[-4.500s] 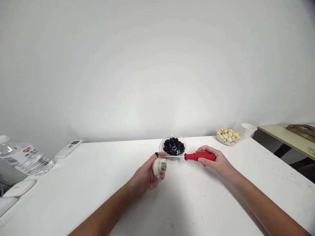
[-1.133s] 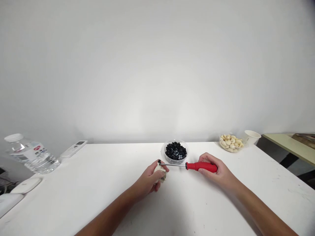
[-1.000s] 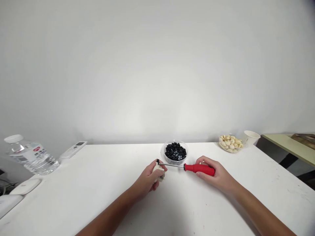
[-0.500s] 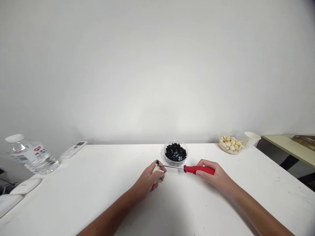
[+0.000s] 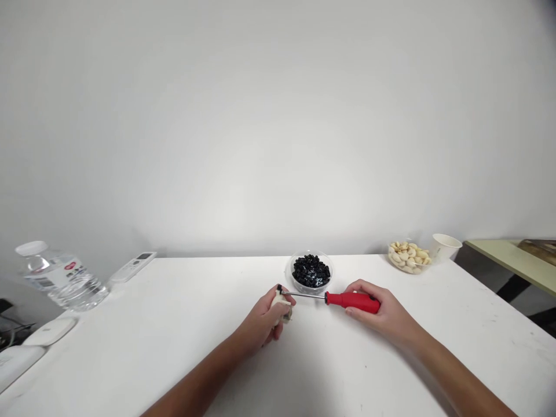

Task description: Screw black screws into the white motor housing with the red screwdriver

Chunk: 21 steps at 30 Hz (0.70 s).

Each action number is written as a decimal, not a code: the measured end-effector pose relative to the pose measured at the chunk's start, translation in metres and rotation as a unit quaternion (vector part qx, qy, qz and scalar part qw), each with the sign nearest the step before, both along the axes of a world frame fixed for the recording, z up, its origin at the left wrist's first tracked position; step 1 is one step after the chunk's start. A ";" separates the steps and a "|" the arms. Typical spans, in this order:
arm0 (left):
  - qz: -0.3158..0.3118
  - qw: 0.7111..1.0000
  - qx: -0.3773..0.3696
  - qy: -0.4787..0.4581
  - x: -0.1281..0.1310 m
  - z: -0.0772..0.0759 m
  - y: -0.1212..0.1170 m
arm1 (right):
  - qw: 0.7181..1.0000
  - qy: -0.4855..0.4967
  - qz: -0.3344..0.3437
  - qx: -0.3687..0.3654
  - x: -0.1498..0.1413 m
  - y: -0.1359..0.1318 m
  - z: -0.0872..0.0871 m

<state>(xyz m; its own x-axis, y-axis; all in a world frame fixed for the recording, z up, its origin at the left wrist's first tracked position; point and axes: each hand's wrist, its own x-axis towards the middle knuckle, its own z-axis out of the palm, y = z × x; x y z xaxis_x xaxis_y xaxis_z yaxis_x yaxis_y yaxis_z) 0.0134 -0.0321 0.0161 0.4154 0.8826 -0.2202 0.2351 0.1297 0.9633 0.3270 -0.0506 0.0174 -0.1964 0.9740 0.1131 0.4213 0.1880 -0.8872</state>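
Observation:
My left hand (image 5: 263, 318) is closed around a small cream-coloured part (image 5: 281, 302) with a black piece on its upper end; the fingers cover much of it. My right hand (image 5: 382, 310) grips the red handle of a screwdriver (image 5: 354, 301). Its thin metal shaft points left, and the tip reaches the top of the cream part by the black piece. Whether the tip sits in a screw is too small to tell. Just behind the shaft stands a clear round bowl (image 5: 294, 282) filled with shiny black pieces (image 5: 311, 271).
At the back right are a clear container of pale, flat bean-like pieces (image 5: 408, 256) and a white cup (image 5: 445, 248). A water bottle (image 5: 65, 278), a remote control (image 5: 132, 267) and white rounded devices (image 5: 50, 332) lie along the left. A wall rises behind the white table (image 5: 174, 324).
My right fingers have shifted on the red handle, and the handle appears turned, showing a dark spot near its end. The whole view has moved slightly. Both holds continue.

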 end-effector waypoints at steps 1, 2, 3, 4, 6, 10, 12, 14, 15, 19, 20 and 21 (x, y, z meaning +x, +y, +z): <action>0.000 1.000 0.004 0.003 0.000 -0.001 0.000 | 1.000 -0.001 0.005 -0.003 0.001 0.001 -0.001; 0.002 1.000 0.009 0.003 0.000 -0.001 0.000 | 1.000 -0.003 0.014 -0.007 0.001 0.002 -0.002; 0.005 1.000 0.015 0.002 0.001 -0.001 0.000 | 1.000 -0.006 0.023 -0.011 0.002 0.002 -0.002; 0.009 1.000 0.020 -0.001 0.001 -0.001 0.000 | 0.999 -0.009 0.032 -0.014 0.002 0.002 -0.001; 0.014 1.000 0.026 -0.005 0.002 0.000 0.001 | 0.999 -0.019 0.043 -0.011 0.002 0.001 0.001; 0.016 0.999 0.050 0.001 -0.002 0.001 0.003 | 0.997 -0.047 0.053 0.016 -0.002 -0.001 0.003; 0.023 0.997 0.075 0.003 -0.004 0.000 0.004 | 0.996 -0.055 0.063 0.021 -0.004 -0.001 0.002; 0.036 0.996 0.085 0.004 -0.005 -0.001 0.005 | 0.996 -0.056 0.070 0.022 -0.007 -0.001 0.001; 0.043 0.995 0.084 0.007 -0.005 -0.002 0.006 | 0.996 -0.056 0.072 0.022 -0.008 -0.001 0.000; 0.069 0.994 0.083 0.021 -0.004 0.000 0.006 | 0.995 -0.062 0.075 0.022 -0.010 -0.003 -0.002; 0.074 0.993 0.089 0.026 -0.004 0.000 0.006 | 0.995 -0.063 0.079 0.019 -0.011 -0.004 -0.002; 0.080 0.992 0.095 0.032 -0.004 0.001 0.006 | 0.994 -0.061 0.084 0.015 -0.012 -0.005 -0.002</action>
<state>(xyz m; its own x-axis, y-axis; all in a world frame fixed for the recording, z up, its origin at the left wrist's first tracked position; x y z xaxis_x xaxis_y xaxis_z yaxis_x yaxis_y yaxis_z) 0.0095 -0.0263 0.0171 0.2568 0.9643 -0.0642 0.2875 -0.0128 0.9577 0.3147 -0.0553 0.0159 -0.3708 0.9227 0.1060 0.4861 0.2900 -0.8243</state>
